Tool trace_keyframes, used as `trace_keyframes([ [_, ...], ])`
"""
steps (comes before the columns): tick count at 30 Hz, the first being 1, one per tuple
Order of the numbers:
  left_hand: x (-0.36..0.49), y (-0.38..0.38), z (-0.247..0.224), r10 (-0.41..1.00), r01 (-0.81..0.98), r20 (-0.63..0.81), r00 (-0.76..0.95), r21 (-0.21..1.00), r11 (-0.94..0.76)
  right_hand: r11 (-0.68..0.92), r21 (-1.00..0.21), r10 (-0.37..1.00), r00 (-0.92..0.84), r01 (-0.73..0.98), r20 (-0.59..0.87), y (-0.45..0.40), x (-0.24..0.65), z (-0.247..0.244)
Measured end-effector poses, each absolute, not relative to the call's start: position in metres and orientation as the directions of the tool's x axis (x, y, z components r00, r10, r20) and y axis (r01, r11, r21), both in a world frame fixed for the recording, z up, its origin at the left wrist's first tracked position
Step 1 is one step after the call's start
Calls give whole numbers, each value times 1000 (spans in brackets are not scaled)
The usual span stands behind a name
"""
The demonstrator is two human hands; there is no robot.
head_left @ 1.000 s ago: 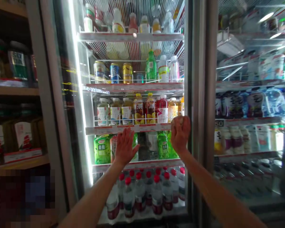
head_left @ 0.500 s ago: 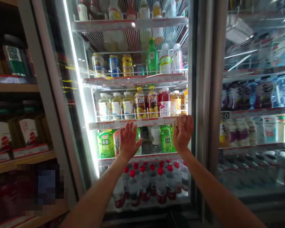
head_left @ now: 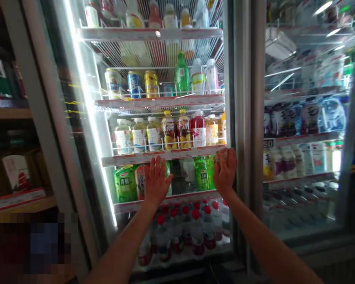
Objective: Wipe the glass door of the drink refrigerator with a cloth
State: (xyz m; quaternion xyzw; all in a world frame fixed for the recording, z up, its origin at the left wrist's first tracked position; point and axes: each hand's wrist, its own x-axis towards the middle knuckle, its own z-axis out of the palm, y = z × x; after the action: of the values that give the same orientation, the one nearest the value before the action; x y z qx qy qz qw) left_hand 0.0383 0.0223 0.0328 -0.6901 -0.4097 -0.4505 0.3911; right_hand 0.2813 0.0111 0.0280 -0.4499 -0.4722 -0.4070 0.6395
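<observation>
My left hand (head_left: 156,181) is spread flat, fingers up, in front of the lit drinks cooler, beside the green bags (head_left: 126,184) on the fourth shelf. Its palm faces the glass and it holds nothing. My right hand (head_left: 224,169) is closed around a crumpled pale cloth (head_left: 221,156), near the right end of the shelf edge (head_left: 165,154) and close to the door frame. Between the hands, a green pouch (head_left: 201,173) stands behind the glass. Whether either hand touches the glass cannot be made out.
Bottles with yellow caps (head_left: 182,130) stand on the middle shelf, red-capped bottles (head_left: 195,230) at the bottom. A metal frame (head_left: 254,118) divides this cooler from another at right. Wooden shelves (head_left: 20,203) with bottles stand at left.
The view has shifted, so the cooler sits further left and slightly lower. My right hand, still closed on the cloth, is a little lower beside the frame; my left hand remains spread.
</observation>
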Motion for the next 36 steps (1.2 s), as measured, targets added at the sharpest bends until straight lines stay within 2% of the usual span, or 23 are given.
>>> trace_keyframes([
  [2, 40, 21, 32, 223, 922, 944, 245, -156, -355, 319, -145, -79, 179, 936, 981, 10, 258, 25],
  [6, 41, 16, 29, 222, 936, 948, 230, -153, -318, 440, 111, 47, -147, 891, 988, 2, 199, 10],
  [8, 40, 14, 26, 235, 936, 941, 241, -161, -314, 447, 176, 79, -235, 877, 969, -1, 201, 0],
  [10, 39, 13, 24, 260, 931, 930, 262, -172, -324, 397, 110, 73, -151, 911, 986, -2, 228, -8],
  [13, 40, 10, 21, 280, 929, 924, 262, -163, -332, 301, -136, -16, 148, 944, 989, 2, 279, -10],
  [15, 43, 8, 19, 280, 934, 930, 240, -141, -329, 299, -221, -58, 249, 928, 967, 4, 290, -7],
  [18, 48, 5, 15, 277, 942, 938, 210, -117, -316, 360, -171, -38, 198, 917, 980, 3, 262, -4],
  [22, 48, 2, 8, 289, 945, 932, 218, -128, -301, 429, 36, 78, -77, 903, 994, -4, 217, -11],
  [24, 46, 2, 5, 295, 943, 928, 229, -136, -303, 424, 96, 99, -151, 901, 984, -6, 226, -18],
  [26, 45, 2, 3, 307, 942, 924, 229, -131, -310, 369, 55, 69, -86, 928, 994, -6, 254, -26],
  [29, 46, 2, 1, 331, 940, 918, 218, -106, -325, 268, -140, 8, 143, 953, 990, -5, 292, -31],
  [31, 47, 2, 1, 340, 940, 916, 210, -94, -328, 269, -183, 0, 189, 946, 982, -4, 292, -33],
  [33, 47, 1, 1, 345, 943, 916, 207, -92, -321, 323, -121, 22, 121, 939, 992, -5, 271, -37],
  [36, 45, -1, 0, 346, 944, 911, 224, -114, -310, 407, 30, 105, -79, 913, 991, -8, 232, -46],
])
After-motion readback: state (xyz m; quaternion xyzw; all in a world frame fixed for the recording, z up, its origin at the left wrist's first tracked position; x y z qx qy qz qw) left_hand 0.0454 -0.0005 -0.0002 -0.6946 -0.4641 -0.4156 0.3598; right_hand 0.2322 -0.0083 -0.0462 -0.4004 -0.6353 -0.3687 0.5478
